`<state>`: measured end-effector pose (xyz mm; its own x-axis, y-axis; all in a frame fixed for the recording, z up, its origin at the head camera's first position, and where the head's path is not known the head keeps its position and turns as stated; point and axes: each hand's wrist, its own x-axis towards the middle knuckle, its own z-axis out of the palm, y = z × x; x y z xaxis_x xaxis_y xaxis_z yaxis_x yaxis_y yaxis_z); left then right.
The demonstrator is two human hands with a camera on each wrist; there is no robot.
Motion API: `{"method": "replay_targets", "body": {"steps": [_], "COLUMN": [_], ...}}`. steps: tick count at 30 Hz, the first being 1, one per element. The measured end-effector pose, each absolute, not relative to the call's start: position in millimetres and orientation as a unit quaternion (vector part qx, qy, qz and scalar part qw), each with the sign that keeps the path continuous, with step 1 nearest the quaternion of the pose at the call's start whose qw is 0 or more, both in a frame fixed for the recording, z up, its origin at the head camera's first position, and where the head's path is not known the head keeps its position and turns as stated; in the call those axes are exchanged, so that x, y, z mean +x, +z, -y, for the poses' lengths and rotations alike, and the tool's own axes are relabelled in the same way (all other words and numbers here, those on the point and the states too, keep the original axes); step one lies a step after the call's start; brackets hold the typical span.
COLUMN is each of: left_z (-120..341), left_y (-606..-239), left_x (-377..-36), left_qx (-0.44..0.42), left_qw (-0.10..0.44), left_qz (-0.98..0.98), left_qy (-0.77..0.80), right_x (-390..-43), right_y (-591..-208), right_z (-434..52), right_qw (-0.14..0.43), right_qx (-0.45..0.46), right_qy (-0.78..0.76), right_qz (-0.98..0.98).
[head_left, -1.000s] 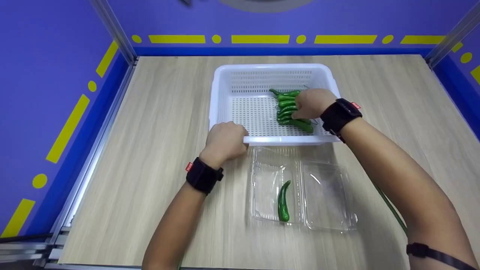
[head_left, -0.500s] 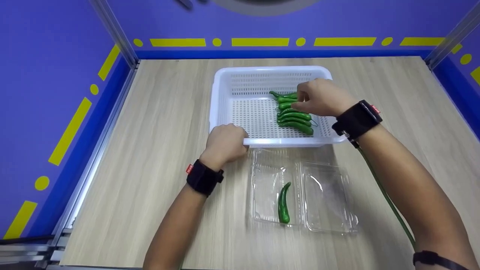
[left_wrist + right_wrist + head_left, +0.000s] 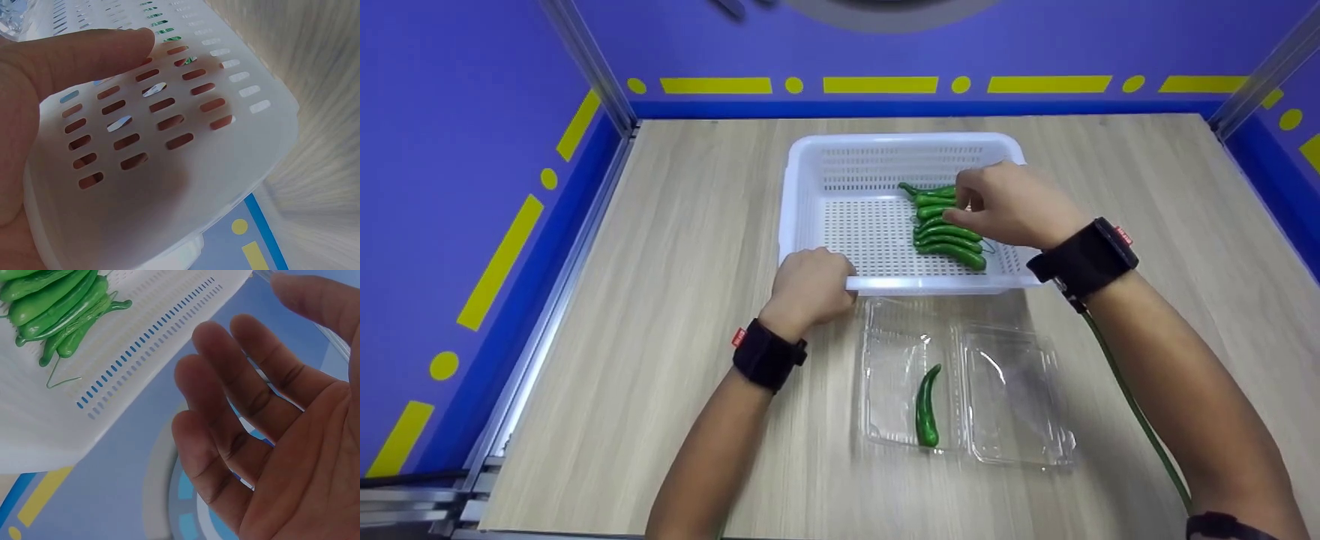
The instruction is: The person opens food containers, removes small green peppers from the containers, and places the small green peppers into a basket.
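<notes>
My left hand grips the near left corner of a white slotted plastic basket. In the left wrist view its thumb lies along the outer wall, and the other fingers show through the slots from inside. Several green chili peppers lie side by side in the basket's right half. Over them is my right hand, partly hiding the row in the head view. The right wrist view shows its fingers loosely bent, apart from each other and holding nothing, with the peppers off to one side.
In front of the basket an unfolded clear plastic clamshell box rests on the wooden table. One green chili pepper lies in its left half. A green cable runs along the right forearm. Blue walls border the table.
My right hand has risen off the peppers and shifted a little to the right, uncovering more of the row. The left hand keeps its grip on the basket.
</notes>
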<state>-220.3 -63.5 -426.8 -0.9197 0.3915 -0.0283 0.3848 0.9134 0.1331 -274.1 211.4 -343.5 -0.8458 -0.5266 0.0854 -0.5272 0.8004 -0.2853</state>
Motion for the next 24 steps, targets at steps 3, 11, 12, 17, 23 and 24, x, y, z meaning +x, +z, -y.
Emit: {"method": "replay_targets", "body": {"steps": [3, 11, 12, 17, 23, 24], "left_z": [64, 63, 63, 63, 64, 64], "left_y": [-427, -427, -427, -427, -427, -427], "left_x": [-220, -220, -220, -220, -220, -220], "left_qx": [0.199, 0.196, 0.195, 0.192, 0.192, 0.192], "left_qw": [0.022, 0.019, 0.02, 0.025, 0.031, 0.031], "left_qz": [-0.977, -0.978, -0.979, -0.979, -0.979, -0.979], "left_qy": [0.067, 0.064, 0.063, 0.059, 0.06, 0.059], "right_x": [-272, -264, -262, -257, -249, -248], "right_y": [-344, -346, -346, -346, -349, -350], "right_z": [-211, -210, -210, -209, -207, -207], "right_qw": [0.01, 0.023, 0.024, 0.029, 0.047, 0.049], "right_qx": [0.278, 0.291, 0.294, 0.298, 0.307, 0.309], "right_qy": [0.146, 0.178, 0.184, 0.206, 0.229, 0.233], "right_qz": [0.949, 0.94, 0.938, 0.932, 0.923, 0.921]}}
